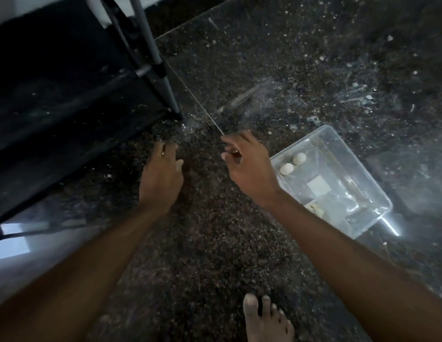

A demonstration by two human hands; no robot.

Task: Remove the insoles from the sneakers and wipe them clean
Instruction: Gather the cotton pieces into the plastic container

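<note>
L hand (160,176) and R hand (249,166) both reach fwd over a dark speckled floor (215,243), backs up, near each other but apart. L hand: fingers spread and fairly straight, tips pointing down at the floor close to the rack (67,107); nothing in it; whether the tips touch the floor I can't tell. R hand: fingers loosely bent, thumb tucked toward them, a small glint at one finger, poss. a ring; nothing visible in the grip, though it's blurred. Can't tell where the sneakers or insoles are, or how they look: the rack's black shelves at upper left are too dark to make out what sits on them. A grey post (150,38) of the rack slants down to the floor just beyond the L hand. Just R of the R hand sits a clear tub (368,223), set at an angle to the floor's thin seam line. Inside it: two white round bits (287,168) side by side at the near-L corner, a white square (318,185) mid-bottom, and a pale crumpled bit (315,209) below that. A bare foot (266,319) stands on the floor at bottom centre, toes fwd, betw. the two forearms.
</note>
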